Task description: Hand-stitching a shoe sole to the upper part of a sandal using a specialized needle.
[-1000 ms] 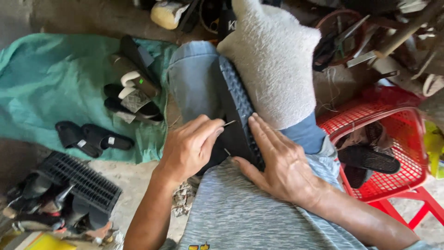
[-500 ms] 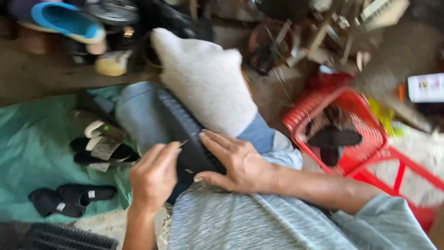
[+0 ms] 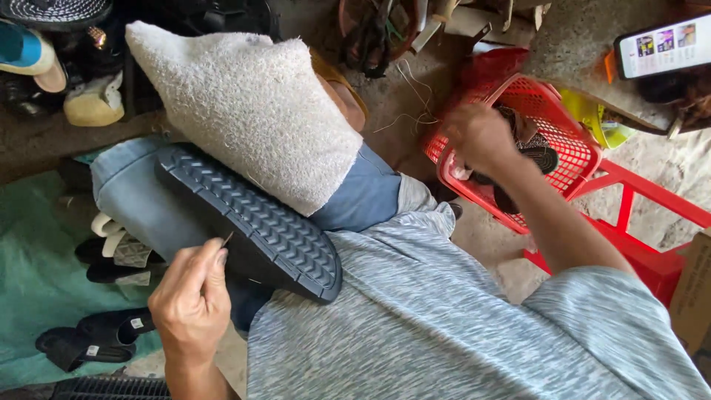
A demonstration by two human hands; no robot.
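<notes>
A dark sandal (image 3: 252, 222) lies sole-up across my lap, wedged between my jeans and a white fuzzy cloth (image 3: 244, 104) draped over my knee. My left hand (image 3: 189, 304) is closed on a thin needle or awl whose tip touches the sole's near edge. My right hand (image 3: 481, 137) reaches far right over a red plastic basket (image 3: 570, 141), fingers curled around something inside it; what it grips is blurred. Dark footwear lies in the basket.
Black sandals (image 3: 92, 337) and other sandals (image 3: 122, 255) rest on a green sheet (image 3: 29, 281) at left. More shoes (image 3: 29, 52) are piled at top left. A phone (image 3: 663, 44) with a lit screen lies at top right. A red stool frame (image 3: 637, 215) stands under the basket.
My right hand has left the sandal and moved right to the red basket. The left hand stays at the sole's edge. The view has swung rightward.
</notes>
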